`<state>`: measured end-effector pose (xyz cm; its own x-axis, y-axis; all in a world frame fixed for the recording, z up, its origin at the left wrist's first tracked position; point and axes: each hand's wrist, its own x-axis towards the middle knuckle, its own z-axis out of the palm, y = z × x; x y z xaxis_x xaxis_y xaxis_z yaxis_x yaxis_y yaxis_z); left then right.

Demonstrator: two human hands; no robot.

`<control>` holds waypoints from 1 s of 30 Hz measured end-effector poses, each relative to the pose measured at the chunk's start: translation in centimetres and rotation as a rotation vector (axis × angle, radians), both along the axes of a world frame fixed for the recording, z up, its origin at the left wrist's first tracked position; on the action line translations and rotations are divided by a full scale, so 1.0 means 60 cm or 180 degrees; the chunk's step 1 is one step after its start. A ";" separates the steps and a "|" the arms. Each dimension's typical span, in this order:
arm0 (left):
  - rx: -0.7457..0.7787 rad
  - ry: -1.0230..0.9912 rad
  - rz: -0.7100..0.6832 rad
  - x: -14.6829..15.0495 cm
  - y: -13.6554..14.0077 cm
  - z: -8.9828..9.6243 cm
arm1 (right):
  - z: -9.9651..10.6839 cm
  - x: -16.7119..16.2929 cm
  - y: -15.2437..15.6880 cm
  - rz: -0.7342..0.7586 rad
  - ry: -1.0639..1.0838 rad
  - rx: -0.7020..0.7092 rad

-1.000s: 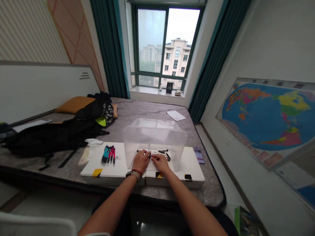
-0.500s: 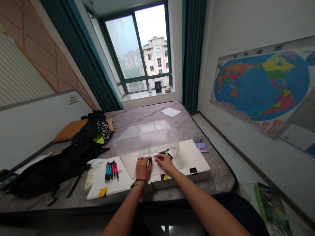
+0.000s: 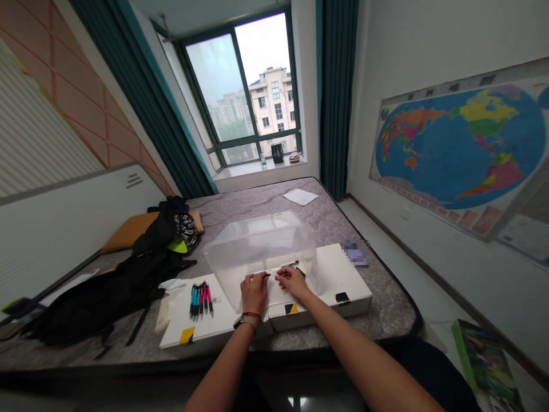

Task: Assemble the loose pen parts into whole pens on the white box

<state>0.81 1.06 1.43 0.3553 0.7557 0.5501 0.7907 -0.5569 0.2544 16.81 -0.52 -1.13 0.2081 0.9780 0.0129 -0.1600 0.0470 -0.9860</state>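
My left hand is closed in a pinch on a small dark pen part, its tip pointing toward the other hand. Close beside it, my right hand has thumb and fingers pinched together; what they hold is too small to make out. Both hands are at the mouth of a clear plastic bin lying on its side on white boxes. Inside, behind my right hand, lie a black pen and other dark pieces partly hidden by the fingers. Several turquoise and pink pens with black grips lie in a row to the left.
The white boxes with yellow-black tape rest on a grey mattress. A black backpack lies left, a white sheet farther back. At the right are a blurred purple item and a green box on the floor.
The view has shifted slightly, moving everything a little right in the picture. My hands stay close together at the bin's mouth, with the fingertips slightly shifted and the dark part showing more between them.
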 end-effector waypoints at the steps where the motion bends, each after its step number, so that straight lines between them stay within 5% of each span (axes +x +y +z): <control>1: 0.0040 0.0081 0.0008 0.000 -0.002 0.002 | -0.001 -0.001 0.000 -0.0001 -0.0005 0.0019; 30: -0.0069 0.0123 -0.0494 -0.001 -0.004 0.008 | 0.005 -0.005 -0.005 0.0032 -0.0068 -0.0044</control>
